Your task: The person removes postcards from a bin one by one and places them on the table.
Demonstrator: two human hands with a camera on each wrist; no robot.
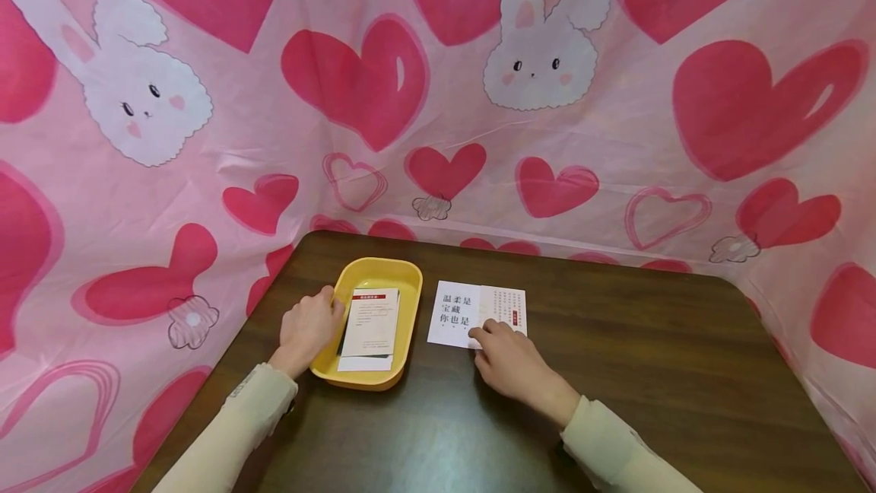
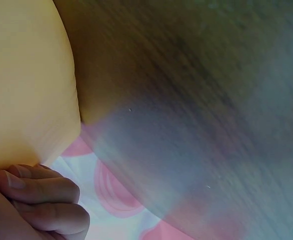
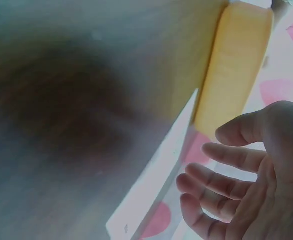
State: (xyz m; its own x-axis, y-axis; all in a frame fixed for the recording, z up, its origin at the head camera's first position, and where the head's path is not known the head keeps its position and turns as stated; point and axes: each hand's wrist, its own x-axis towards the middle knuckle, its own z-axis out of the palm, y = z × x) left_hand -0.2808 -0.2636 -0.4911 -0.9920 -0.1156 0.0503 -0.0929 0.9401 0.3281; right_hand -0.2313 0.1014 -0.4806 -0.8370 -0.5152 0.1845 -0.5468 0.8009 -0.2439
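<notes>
A yellow plastic tray (image 1: 408, 326) stands on the left part of the table, with printed cards (image 1: 372, 326) stacked inside it. My left hand (image 1: 311, 326) grips the tray's left rim. In the left wrist view, the left fingers (image 2: 41, 192) are curled at the edge of the yellow wall. Right of the tray lies a folded white card (image 1: 455, 318) with large dark characters and a red mark. Over the card's lower right part is my right hand (image 1: 513, 364). Its fingers (image 3: 221, 180) are loosely bent, and nothing shows between them and the thumb in the right wrist view.
The dark brown wooden table (image 1: 650, 371) extends to the right and toward me. A pink cloth (image 1: 479, 128) with hearts and rabbits hangs along the back and both sides.
</notes>
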